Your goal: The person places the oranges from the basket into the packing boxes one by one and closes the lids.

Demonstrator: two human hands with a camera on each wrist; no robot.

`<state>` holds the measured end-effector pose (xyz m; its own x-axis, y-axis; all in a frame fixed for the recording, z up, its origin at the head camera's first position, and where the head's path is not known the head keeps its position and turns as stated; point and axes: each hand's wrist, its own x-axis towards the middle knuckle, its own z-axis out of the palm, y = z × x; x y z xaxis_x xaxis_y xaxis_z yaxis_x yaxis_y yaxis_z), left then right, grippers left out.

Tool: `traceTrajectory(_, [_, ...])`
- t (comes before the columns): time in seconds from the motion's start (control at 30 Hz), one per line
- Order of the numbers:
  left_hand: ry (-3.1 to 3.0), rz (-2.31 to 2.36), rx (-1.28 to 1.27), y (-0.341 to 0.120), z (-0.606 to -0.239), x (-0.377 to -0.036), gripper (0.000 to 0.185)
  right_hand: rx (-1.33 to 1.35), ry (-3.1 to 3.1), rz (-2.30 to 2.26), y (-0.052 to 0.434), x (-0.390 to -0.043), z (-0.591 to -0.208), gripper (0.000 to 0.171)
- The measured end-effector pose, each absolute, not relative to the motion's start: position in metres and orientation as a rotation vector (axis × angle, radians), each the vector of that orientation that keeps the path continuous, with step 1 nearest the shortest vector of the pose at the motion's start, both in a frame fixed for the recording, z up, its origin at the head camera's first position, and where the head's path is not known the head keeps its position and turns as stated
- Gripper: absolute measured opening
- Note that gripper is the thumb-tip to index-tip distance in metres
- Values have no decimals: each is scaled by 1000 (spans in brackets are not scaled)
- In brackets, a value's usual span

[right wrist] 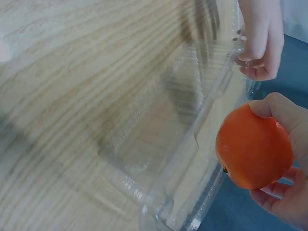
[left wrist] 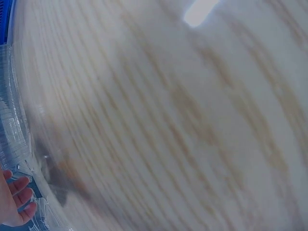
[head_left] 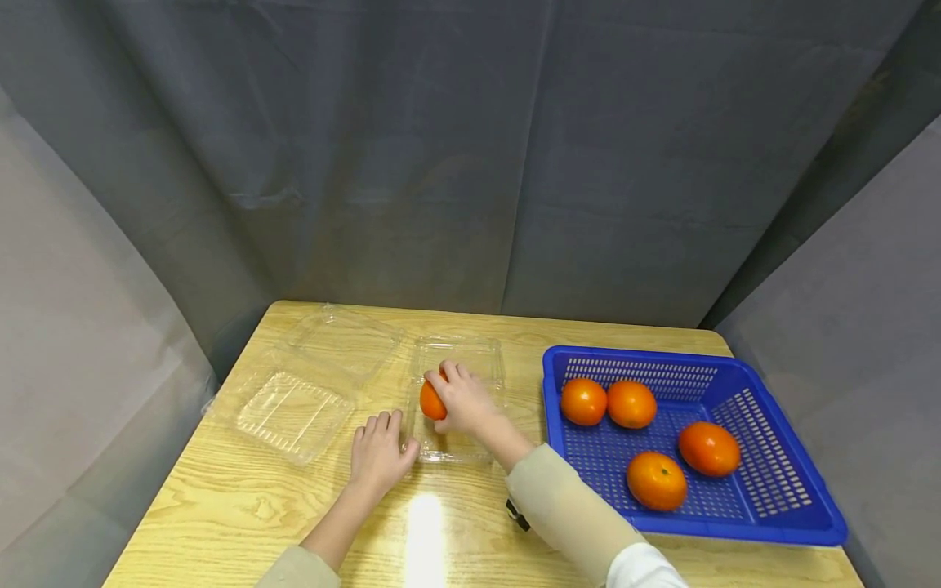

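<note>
My right hand (head_left: pixel 465 402) grips a smooth, round orange-red fruit (right wrist: pixel 255 147) between thumb and fingers. In the head view it is over a clear plastic clamshell box (head_left: pixel 448 449) near the table's middle; the right wrist view shows a small green stem on the fruit. My left hand (head_left: pixel 378 453) is at the left front edge of that box, its fingers loosely bent and its thumb by the rim. The left wrist view catches those fingers (left wrist: pixel 21 195) beside clear plastic. Whether the left fingertips touch the rim is hard to tell.
To the right, a blue plastic basket (head_left: pixel 735 535) contains several orange fruits (head_left: pixel 657 480). A second clear clamshell box (head_left: pixel 294 416) lies open on the left of the wooden table (head_left: pixel 243 506). Grey curtains (head_left: pixel 441 163) enclose the back and sides.
</note>
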<state>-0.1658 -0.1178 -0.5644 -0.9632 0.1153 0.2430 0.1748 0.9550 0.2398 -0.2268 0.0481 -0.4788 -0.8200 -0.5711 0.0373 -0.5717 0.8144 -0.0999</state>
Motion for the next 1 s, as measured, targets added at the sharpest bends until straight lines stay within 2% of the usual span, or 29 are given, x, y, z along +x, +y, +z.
traceTrajectory(1.0, [-2894, -399, -223, -118, -566, -166, 50, 977, -3008, 113, 34, -225, -517, 73])
